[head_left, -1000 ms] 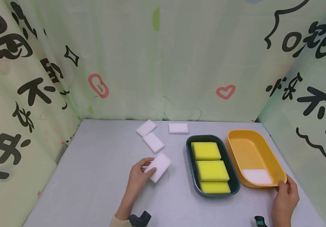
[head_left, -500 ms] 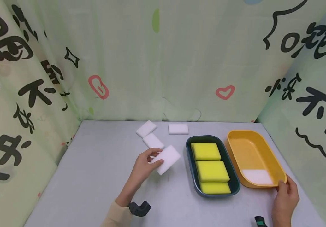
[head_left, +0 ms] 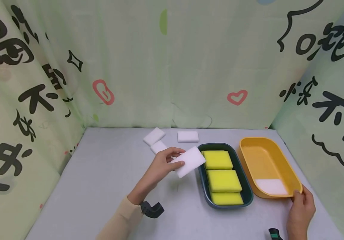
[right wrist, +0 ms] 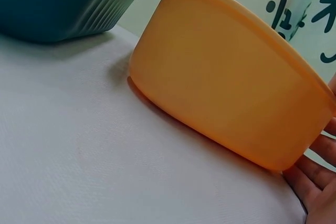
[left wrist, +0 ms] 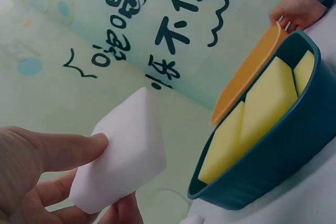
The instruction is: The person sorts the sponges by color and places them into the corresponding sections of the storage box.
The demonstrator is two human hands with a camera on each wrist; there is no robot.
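Thumb and fingers of my left hand [head_left: 160,166] pinch a white sponge [head_left: 192,161], held tilted in the air; its right corner overlaps the left rim of the dark teal bin [head_left: 231,206] in the head view. That bin holds several yellow sponges [head_left: 224,181]. In the left wrist view the thumb presses the broad face of the white sponge [left wrist: 126,150]. My right hand [head_left: 302,210] grips the near right corner of the orange-yellow bin [head_left: 267,155], thumb at the rim, fingers against the outer wall [right wrist: 226,87]. One white sponge [head_left: 271,186] lies in its near end.
Behind my left hand, two white sponges lie close together, the farther sponge [head_left: 154,136] and a partly hidden sponge [head_left: 159,146]. Another white sponge [head_left: 188,136] lies near the table's back edge. Printed curtains [head_left: 130,66] stand around the pale table [head_left: 100,186].
My left hand has carried the white sponge rightward and away from me, from over the table's middle to the teal bin's left rim. The right hand and both bins stay where they were.
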